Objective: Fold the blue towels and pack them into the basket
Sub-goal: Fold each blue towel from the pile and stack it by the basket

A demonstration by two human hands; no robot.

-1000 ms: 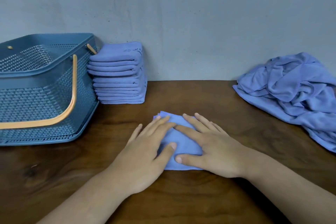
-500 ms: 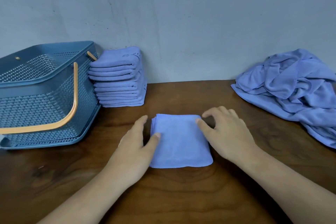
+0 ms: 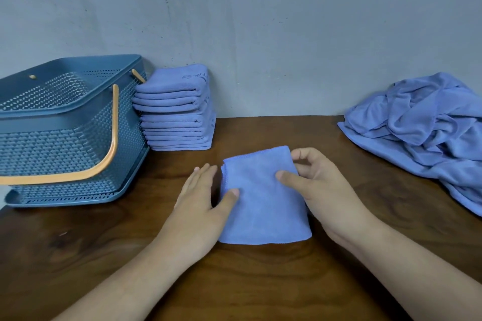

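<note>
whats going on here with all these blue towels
A person is folding blue towels at a wooden table. The right hand pinches the right edge of a folded towel, while the left hand rests flat at its left edge, thumb on top. A stack of folded towels stands beside the basket on the left, and a pile of unfolded towels waits on the right. No towel shows in the basket.

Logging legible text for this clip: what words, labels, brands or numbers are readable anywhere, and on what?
Top towel of the folded stack: dark stitched lettering, too blurred and skewed to read.
Basket, front towel, crumpled pile: no text visible.
</note>
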